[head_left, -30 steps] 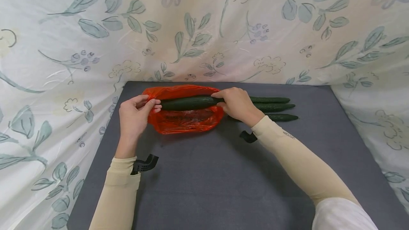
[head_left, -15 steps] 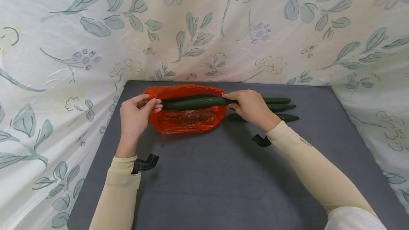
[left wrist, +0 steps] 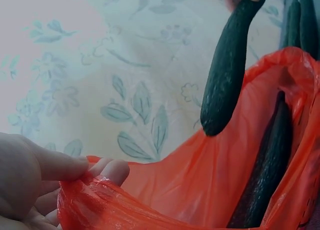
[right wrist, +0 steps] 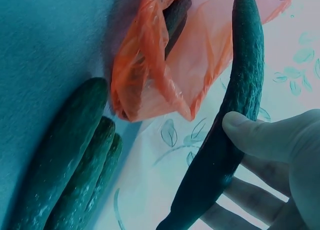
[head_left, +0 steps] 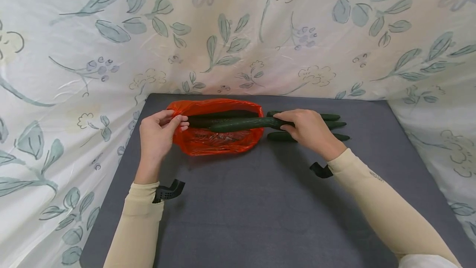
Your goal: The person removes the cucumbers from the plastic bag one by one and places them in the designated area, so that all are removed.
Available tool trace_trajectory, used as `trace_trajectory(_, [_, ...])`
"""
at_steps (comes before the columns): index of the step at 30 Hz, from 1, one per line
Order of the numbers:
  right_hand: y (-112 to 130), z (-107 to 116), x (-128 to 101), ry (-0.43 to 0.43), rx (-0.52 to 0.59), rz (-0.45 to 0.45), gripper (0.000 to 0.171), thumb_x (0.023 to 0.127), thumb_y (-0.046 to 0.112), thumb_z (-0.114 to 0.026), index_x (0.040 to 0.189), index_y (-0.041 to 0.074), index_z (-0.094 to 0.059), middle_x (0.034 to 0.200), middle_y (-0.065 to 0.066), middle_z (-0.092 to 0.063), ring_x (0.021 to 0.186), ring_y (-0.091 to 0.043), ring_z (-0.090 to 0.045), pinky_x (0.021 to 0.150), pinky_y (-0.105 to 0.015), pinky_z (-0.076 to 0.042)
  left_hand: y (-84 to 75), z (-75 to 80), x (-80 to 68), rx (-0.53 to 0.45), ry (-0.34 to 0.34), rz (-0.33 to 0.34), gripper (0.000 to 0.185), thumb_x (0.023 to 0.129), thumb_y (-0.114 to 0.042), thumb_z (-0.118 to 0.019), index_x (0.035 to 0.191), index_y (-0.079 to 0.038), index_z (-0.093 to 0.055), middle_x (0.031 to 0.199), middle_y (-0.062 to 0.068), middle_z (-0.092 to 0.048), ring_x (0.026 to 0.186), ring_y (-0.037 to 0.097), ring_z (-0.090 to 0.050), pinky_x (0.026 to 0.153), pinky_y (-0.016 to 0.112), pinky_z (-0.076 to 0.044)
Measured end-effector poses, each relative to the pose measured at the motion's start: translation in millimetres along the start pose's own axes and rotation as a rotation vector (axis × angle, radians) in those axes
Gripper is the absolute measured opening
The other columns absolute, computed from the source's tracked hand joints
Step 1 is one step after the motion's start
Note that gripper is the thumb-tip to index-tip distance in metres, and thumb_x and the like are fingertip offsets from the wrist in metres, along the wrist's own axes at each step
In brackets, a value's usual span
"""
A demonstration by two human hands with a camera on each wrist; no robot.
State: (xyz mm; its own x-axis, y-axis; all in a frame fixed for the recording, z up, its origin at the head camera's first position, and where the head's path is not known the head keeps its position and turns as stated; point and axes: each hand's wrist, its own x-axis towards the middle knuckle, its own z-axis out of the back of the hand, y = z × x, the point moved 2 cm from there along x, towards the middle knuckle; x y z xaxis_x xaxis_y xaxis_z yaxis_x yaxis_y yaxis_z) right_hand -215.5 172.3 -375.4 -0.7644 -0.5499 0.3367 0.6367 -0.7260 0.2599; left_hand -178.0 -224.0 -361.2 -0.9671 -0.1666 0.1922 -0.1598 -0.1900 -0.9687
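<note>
Nearest the camera it's just the two cream sleeves coming in over the front edge of the grey table (head_left: 238,218), each with a little black mount at the wrist.

Further in, toward the left edge, the left hand (head_left: 158,133) has its thumb and fingertips curled in and pinching the rim of the red plastic bag (head_left: 217,144). The left wrist view shows it best: the film is bunched up between the thumb and two fingers (left wrist: 112,170), holding the mouth up. The bag sits in the back half of the table, left of centre, mouth toward the right.

On the right side, the right hand (head_left: 310,129) is wrapped around one end of a cucumber (head_left: 243,124), thumb on top and fingers curled underneath, pretty clear in the right wrist view (right wrist: 235,120). It's held roughly level, and the free end pokes over the bag's mouth. Can't really tell if the tip touches the plastic.

Inside the bag there's already another cucumber (left wrist: 267,172) lying along the bottom.

Just behind and beside the right hand, three more cucumbers (right wrist: 75,160) lie side by side on the table, near the back edge and partly hidden by the hand from the head view.

Past the back edge there's a floral cloth (head_left: 238,32) hung all around.
</note>
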Motion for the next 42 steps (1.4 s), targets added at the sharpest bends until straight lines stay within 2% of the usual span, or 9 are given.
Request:
trace_trajectory(4, [-3,3,-7,-0.016,0.000,0.012,0.045,0.087,0.008,-0.081,0.130,0.017,-0.071,0.121,-0.004,-0.072,0.104,-0.024,-0.070,0.079,-0.045,-0.060,-0.2,1.0,-0.5,0.004,-0.001,0.001,0.040,0.095,-0.007,-0.072,0.130,0.011,-0.061,0.101,0.024,-0.074,0.077,0.018,-0.076,0.075,0.030,-0.061])
trace_trajectory(9, [-5,9,-15,-0.037,0.002,0.014,0.046,0.086,0.007,-0.082,0.130,0.017,-0.071,0.122,-0.004,-0.072,0.104,-0.025,-0.070,0.073,-0.042,-0.059,0.0,1.8,-0.8,0.004,0.002,0.004,0.041,0.095,-0.007,-0.072,0.131,0.011,-0.060,0.102,0.025,-0.073,0.077,0.018,-0.076,0.076,0.031,-0.061])
trace_trajectory(17, [-16,16,-34,-0.054,-0.011,0.006,0.048,0.084,0.004,-0.083,0.130,0.017,-0.072,0.121,-0.005,-0.072,0.089,-0.021,-0.071,0.059,-0.033,-0.049,0.7,3.1,-2.2,0.016,0.001,0.003,0.042,0.095,-0.008,-0.072,0.131,0.010,-0.061,0.102,0.026,-0.073,0.077,0.018,-0.076,0.075,0.030,-0.062])
trace_trajectory(27, [-31,22,-56,-0.072,-0.032,-0.014,0.052,0.081,0.001,-0.085,0.129,0.016,-0.072,0.122,-0.009,-0.072,0.101,-0.028,-0.070,0.071,-0.044,-0.058,1.6,5.4,-2.1,0.033,-0.003,0.002,0.041,0.095,-0.011,-0.073,0.129,0.009,-0.063,0.102,0.025,-0.073,0.077,0.017,-0.076,0.075,0.029,-0.061])
trace_trajectory(33, [-36,28,-64,-0.079,-0.052,-0.038,0.054,0.080,0.001,-0.085,0.130,0.017,-0.072,0.123,-0.007,-0.071,0.100,-0.026,-0.070,0.067,-0.038,-0.056,2.3,6.4,-2.3,0.029,0.001,-0.010,0.040,0.095,-0.010,-0.073,0.129,0.009,-0.063,0.102,0.026,-0.073,0.077,0.017,-0.076,0.075,0.028,-0.061])
trace_trajectory(42, [-46,31,-78,-0.114,-0.061,-0.023,0.057,0.077,-0.001,-0.087,0.129,0.017,-0.072,0.119,-0.007,-0.073,0.095,-0.024,-0.071,0.061,-0.037,-0.054,2.7,8.2,-2.3,0.007,-0.003,-0.001,0.042,0.095,-0.009,-0.072,0.131,0.009,-0.061,0.102,0.026,-0.073,0.077,0.017,-0.076,0.076,0.029,-0.061])
